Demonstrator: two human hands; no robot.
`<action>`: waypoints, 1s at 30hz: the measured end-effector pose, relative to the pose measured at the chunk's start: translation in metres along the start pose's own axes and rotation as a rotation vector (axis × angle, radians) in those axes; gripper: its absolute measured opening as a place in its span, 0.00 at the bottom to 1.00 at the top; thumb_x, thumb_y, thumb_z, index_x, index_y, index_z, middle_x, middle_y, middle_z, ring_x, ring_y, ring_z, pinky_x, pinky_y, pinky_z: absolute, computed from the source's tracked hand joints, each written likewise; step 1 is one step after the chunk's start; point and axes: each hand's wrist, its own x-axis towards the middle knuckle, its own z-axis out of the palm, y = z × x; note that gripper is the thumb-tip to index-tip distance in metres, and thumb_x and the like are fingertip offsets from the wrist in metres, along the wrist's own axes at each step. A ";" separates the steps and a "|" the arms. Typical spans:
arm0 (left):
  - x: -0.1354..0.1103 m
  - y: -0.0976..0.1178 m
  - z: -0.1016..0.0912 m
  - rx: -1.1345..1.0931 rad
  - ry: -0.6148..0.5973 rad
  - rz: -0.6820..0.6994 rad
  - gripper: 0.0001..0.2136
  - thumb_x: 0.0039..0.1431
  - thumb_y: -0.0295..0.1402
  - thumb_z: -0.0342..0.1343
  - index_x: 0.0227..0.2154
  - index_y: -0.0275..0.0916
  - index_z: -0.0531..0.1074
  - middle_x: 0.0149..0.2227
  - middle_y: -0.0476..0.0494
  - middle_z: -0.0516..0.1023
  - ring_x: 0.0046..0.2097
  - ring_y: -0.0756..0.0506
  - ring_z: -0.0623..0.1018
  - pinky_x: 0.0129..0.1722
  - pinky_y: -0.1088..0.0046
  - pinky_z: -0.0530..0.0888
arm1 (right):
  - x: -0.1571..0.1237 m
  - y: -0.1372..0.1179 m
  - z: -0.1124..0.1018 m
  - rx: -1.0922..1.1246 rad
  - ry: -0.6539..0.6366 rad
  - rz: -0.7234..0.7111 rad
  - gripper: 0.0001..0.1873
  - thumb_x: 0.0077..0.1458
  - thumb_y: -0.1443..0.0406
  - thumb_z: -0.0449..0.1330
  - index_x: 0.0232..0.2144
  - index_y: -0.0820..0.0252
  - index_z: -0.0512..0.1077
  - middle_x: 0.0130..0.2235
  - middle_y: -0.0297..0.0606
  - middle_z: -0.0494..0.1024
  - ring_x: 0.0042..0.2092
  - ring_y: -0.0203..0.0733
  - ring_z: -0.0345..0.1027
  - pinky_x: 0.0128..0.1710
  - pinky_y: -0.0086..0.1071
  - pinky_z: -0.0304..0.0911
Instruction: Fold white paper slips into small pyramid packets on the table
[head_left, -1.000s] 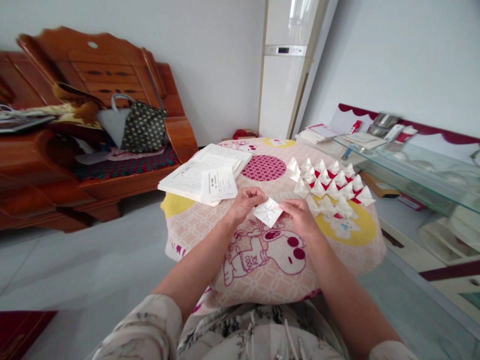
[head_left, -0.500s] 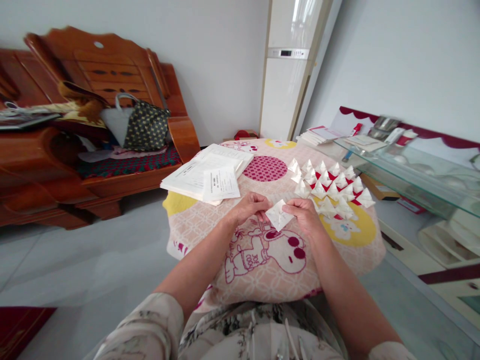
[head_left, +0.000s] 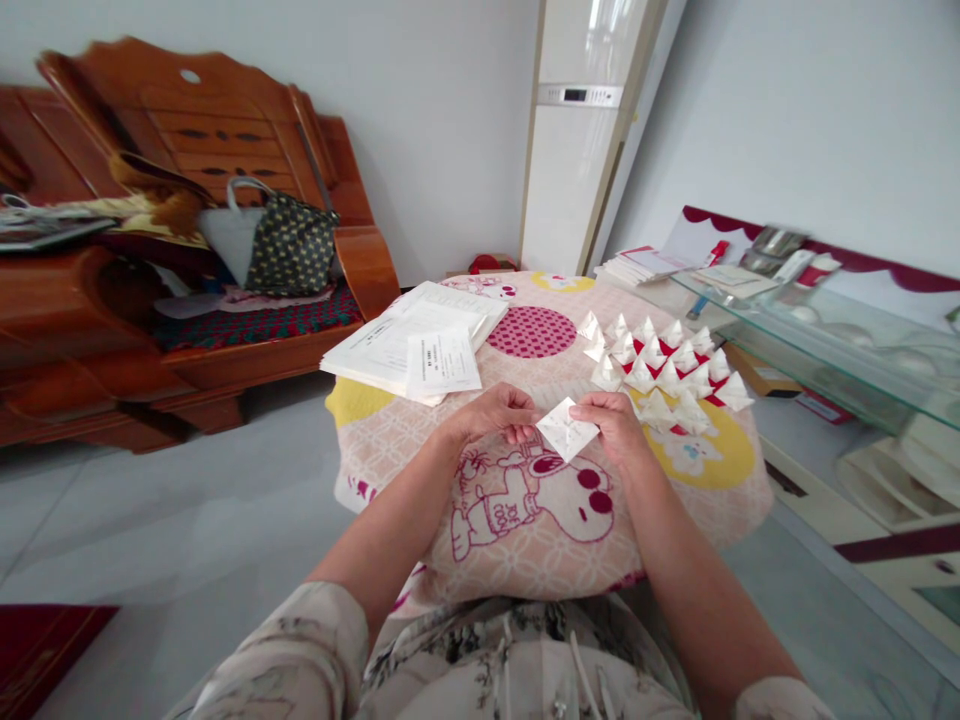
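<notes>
A small white folded paper square (head_left: 568,430), with creases meeting near its middle, is held above the tablecloth (head_left: 517,570). My right hand (head_left: 611,425) pinches its upper right edge between thumb and fingers. At the left corner of the square, my left hand (head_left: 499,412) has its fingers curled and its fingertips against the paper. Right of my hands stand several pointed folded paper pieces (head_left: 656,412) in rows, with red (head_left: 670,375) showing between them. On the left of the table lies a stack of printed sheets (head_left: 375,350), topped by smaller printed slips (head_left: 442,362).
A glass shelf unit (head_left: 832,345) with papers and metal bowls stands close on the right. To the left is a wooden sofa (head_left: 292,370) bearing a patterned bag (head_left: 292,245). A tall white air conditioner (head_left: 566,190) is in the corner behind the round table.
The paper square has shifted slightly right and shows flatter, more toward me. My left fingers have loosened a little at its corner, and the right hand keeps its pinch.
</notes>
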 end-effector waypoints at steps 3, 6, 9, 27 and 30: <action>0.002 0.001 0.004 -0.072 0.062 0.074 0.19 0.51 0.46 0.67 0.32 0.32 0.76 0.29 0.43 0.80 0.29 0.51 0.78 0.31 0.76 0.75 | 0.001 0.001 0.002 0.016 0.035 -0.003 0.12 0.39 0.62 0.69 0.15 0.60 0.70 0.17 0.27 0.63 0.22 0.32 0.54 0.24 0.30 0.50; 0.005 0.001 0.015 -0.074 0.067 0.079 0.21 0.48 0.48 0.68 0.32 0.31 0.77 0.30 0.43 0.79 0.30 0.50 0.78 0.31 0.75 0.76 | 0.001 0.002 0.008 -0.006 0.042 -0.004 0.11 0.39 0.62 0.68 0.15 0.60 0.71 0.17 0.27 0.64 0.22 0.32 0.54 0.24 0.30 0.50; 0.009 -0.001 0.028 -0.060 0.103 0.047 0.17 0.46 0.42 0.69 0.30 0.31 0.77 0.27 0.45 0.77 0.26 0.51 0.75 0.26 0.78 0.72 | 0.000 0.001 0.014 -0.003 0.043 0.007 0.12 0.39 0.61 0.68 0.15 0.59 0.71 0.17 0.28 0.64 0.21 0.32 0.54 0.23 0.30 0.50; 0.012 -0.001 0.025 -0.152 0.269 0.028 0.07 0.53 0.30 0.63 0.29 0.30 0.77 0.24 0.43 0.79 0.22 0.52 0.76 0.25 0.78 0.73 | 0.003 0.006 0.008 0.086 0.096 -0.002 0.11 0.38 0.62 0.70 0.16 0.60 0.72 0.18 0.28 0.67 0.22 0.32 0.56 0.23 0.30 0.52; 0.012 -0.003 0.021 -0.163 0.261 0.032 0.07 0.55 0.31 0.62 0.26 0.30 0.75 0.22 0.43 0.78 0.22 0.52 0.76 0.24 0.78 0.73 | 0.002 0.004 0.006 0.079 0.115 -0.008 0.11 0.38 0.61 0.70 0.16 0.60 0.72 0.19 0.30 0.69 0.23 0.33 0.58 0.24 0.30 0.54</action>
